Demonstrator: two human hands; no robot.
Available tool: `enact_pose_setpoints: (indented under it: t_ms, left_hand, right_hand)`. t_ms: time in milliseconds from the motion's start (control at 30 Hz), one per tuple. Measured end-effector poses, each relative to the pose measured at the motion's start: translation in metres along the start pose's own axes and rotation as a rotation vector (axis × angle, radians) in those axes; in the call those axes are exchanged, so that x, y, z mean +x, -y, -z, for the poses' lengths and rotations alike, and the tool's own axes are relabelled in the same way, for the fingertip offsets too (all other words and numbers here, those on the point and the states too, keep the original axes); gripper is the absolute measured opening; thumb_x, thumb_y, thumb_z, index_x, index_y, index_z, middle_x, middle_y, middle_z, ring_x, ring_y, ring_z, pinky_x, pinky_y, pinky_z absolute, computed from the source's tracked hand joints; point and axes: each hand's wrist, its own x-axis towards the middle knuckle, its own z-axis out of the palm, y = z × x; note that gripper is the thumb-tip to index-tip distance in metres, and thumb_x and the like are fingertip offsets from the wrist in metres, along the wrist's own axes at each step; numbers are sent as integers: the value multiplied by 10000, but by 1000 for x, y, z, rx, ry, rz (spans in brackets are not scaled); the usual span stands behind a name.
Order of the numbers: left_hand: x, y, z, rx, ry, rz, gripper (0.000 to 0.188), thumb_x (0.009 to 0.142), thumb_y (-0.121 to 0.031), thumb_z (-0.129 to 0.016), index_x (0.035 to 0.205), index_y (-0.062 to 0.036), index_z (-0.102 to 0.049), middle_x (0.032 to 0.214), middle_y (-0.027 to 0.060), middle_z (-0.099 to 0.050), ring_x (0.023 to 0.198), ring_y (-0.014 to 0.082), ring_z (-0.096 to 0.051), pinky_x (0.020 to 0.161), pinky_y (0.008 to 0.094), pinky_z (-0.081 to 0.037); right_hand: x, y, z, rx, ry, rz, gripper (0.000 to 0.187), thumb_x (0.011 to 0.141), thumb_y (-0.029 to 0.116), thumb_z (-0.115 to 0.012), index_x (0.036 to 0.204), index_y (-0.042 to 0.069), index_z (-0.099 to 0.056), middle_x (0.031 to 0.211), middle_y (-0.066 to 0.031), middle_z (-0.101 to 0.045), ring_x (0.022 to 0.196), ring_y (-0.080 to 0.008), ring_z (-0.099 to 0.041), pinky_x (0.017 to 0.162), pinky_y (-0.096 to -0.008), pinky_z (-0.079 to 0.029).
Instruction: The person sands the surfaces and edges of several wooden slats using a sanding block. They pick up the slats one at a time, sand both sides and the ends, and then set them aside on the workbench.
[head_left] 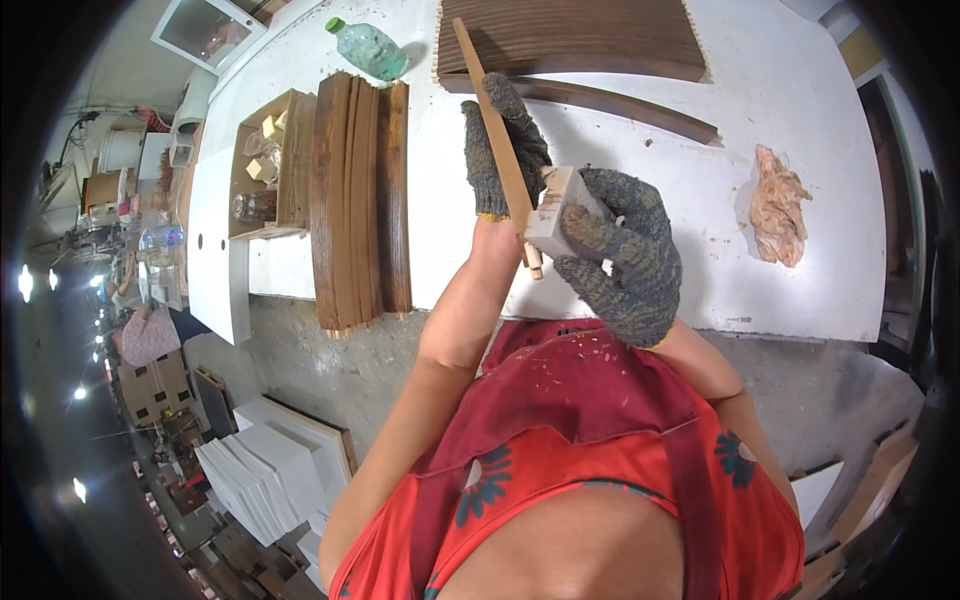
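My left hand (505,150), in a grey knit glove, grips a long thin wooden strip (485,100) that slants up and away over the white table (790,290). My right hand (625,250), also gloved, holds a small pale sanding block (560,210) pressed against the strip's lower end. Both hands are raised just above the table's near edge, in front of my red apron.
A stack of dark brown wooden slats (360,200) lies on the table's left. Dark panels (580,40) and a curved dark strip (620,100) lie at the back. A green plastic bottle (368,48), a crumpled rag (778,205) and an open wooden box (270,165) are nearby. White boards (265,465) are stacked on the floor.
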Motion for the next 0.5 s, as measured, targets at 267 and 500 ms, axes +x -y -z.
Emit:
enact_pose_setpoints:
  t_ms: [267,500]
  left_hand:
    - [-11,7,-25,-627,312,279,285,984,-193,-503,1233,-63,-549,1090,54,-649,973,136,-652,864,245,-562]
    - [3,-4,-1,-454,259,226,263,971,-146,-525,1212,-45,-545,1061,56,-648,924,146,-659,844,230,-568]
  right_hand:
    - [-26,-12,-9,-130,140,69,443,715,178,-778,1144,179,-669,1212,-140,-546,1074,-329,-522,906,-438,-431]
    - [-48,-22,7,-229,147,-121,394,725,156,-771,1112,148,-691,1239,-138,-541,1127,-305,-530,943,-408,-454]
